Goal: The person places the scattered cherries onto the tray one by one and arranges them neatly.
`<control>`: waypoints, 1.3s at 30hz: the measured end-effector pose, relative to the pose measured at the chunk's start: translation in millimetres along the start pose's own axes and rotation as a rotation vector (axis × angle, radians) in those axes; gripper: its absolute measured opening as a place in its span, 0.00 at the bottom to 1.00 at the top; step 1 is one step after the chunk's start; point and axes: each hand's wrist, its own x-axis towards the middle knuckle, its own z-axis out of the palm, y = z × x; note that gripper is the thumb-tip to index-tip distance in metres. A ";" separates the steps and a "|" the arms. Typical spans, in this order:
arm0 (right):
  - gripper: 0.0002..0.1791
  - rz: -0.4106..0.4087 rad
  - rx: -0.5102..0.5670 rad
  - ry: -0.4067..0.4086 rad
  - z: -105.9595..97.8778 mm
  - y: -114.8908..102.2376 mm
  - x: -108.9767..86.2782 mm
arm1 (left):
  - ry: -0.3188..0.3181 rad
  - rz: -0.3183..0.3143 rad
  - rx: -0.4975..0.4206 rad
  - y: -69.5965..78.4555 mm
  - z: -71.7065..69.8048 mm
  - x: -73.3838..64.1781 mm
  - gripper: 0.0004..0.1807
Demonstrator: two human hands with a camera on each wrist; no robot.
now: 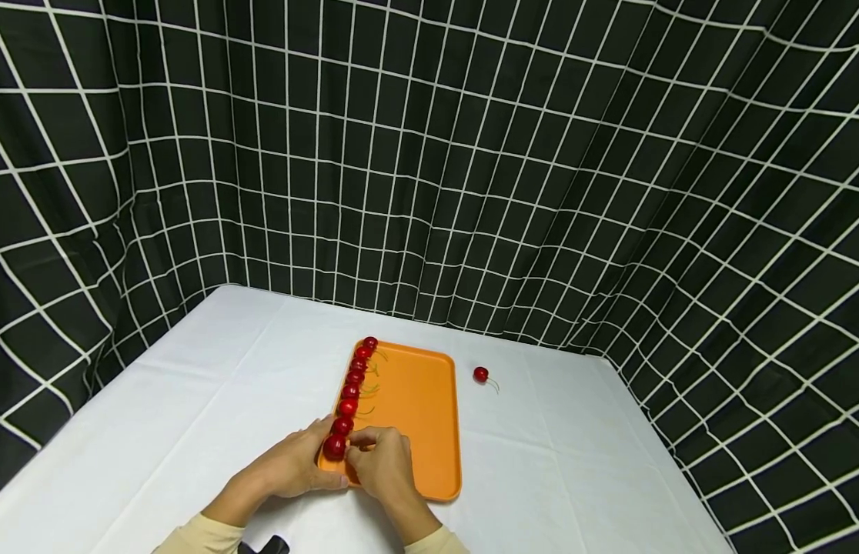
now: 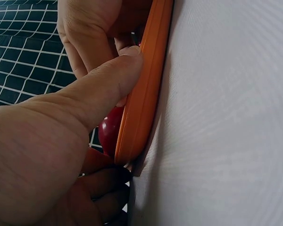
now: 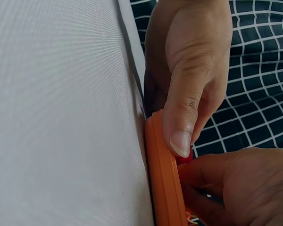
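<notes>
An orange tray [image 1: 424,415] lies on the white table, with a row of red cherries [image 1: 348,408] along its left edge, their stems mostly pointing right. My left hand [image 1: 296,463] holds the tray's near left corner, its thumb on the front rim [image 2: 146,94] and its fingers along the left side. Curled inside the tray, my right hand [image 1: 386,465] has its thumb and forefinger at the right side of the nearest cherry [image 1: 335,447]. Whether they pinch its fruit or its stem is hidden. The left wrist view shows a cherry [image 2: 111,129] just inside the rim.
One loose cherry [image 1: 481,375] with a stem lies on the white tablecloth [image 1: 540,446] right of the tray. A black curtain with a white grid [image 1: 429,169] surrounds the table's back and sides. A dark object [image 1: 273,545] shows at the bottom edge, beside the left sleeve.
</notes>
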 end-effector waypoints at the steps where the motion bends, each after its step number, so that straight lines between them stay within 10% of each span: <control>1: 0.07 0.000 0.003 -0.003 -0.8 -0.5 -0.5 | 0.000 -0.006 -0.001 -0.1 0.3 0.2 0.57; 16: 0.14 -0.040 -0.017 -0.001 -24.8 -12.5 -1.7 | -0.004 -0.058 0.022 3.4 0.0 0.0 0.59; 39: 0.07 -0.228 -0.110 0.411 -128.5 -27.3 34.3 | -0.007 -0.047 0.039 4.0 3.0 1.8 0.59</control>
